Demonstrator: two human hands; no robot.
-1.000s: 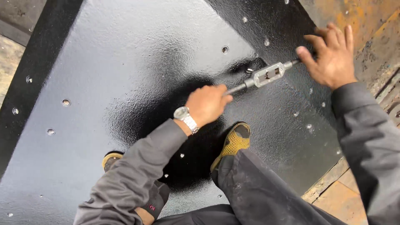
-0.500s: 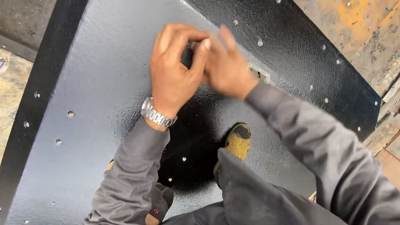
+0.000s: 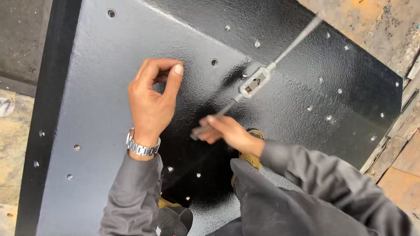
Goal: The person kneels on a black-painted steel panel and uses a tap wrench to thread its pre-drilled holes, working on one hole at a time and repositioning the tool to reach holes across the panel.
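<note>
Gripping tap wrench [image 3: 253,83] handle, R hand [image 3: 227,133]; L hand [image 3: 151,102] loosely curled, empty, over black plate [image 3: 96,87].

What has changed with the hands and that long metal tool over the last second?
The long silver T-handled tap wrench has swung round. The right hand left its far end and now grips the near end; the left hand let go and hangs free. The wrench stays in the same hole of the black painted steel plate.

No packages, labels, signs or screens are anywhere in view here.
</note>
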